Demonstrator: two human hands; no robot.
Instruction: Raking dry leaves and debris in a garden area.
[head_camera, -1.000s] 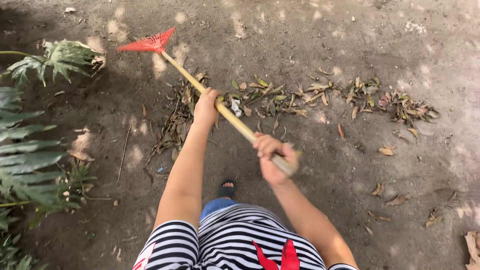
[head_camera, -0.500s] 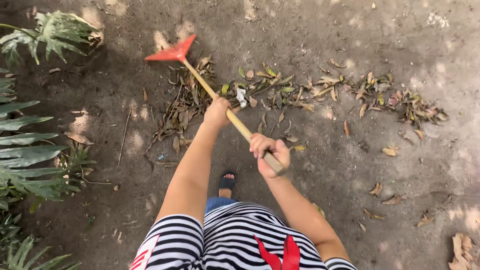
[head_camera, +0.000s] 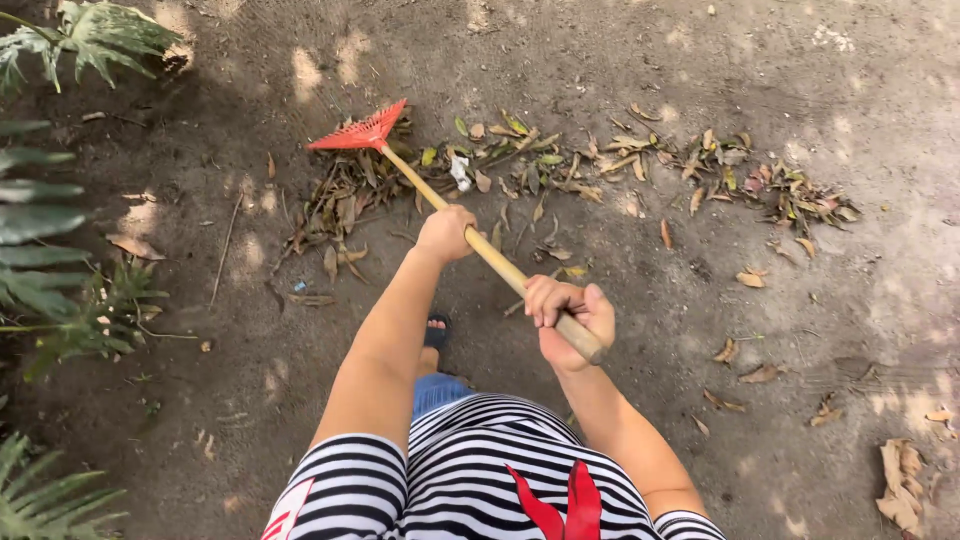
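Your rake (head_camera: 470, 228) runs diagonally over bare dirt (head_camera: 820, 330): red fan head up-left on the leaf pile (head_camera: 345, 200), wooden handle's end down-right. Your left hand (head_camera: 446, 234) wraps the mid-shaft; your right hand (head_camera: 566, 318) clamps fingers round the handle's end.

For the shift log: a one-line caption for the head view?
Both hands, left and right, grip a red rake over fallen leaves.

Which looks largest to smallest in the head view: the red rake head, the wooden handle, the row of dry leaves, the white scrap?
1. Row of dry leaves
2. Wooden handle
3. Red rake head
4. White scrap

The handle lies nearer the camera, so its rank over the rake head is less sure.
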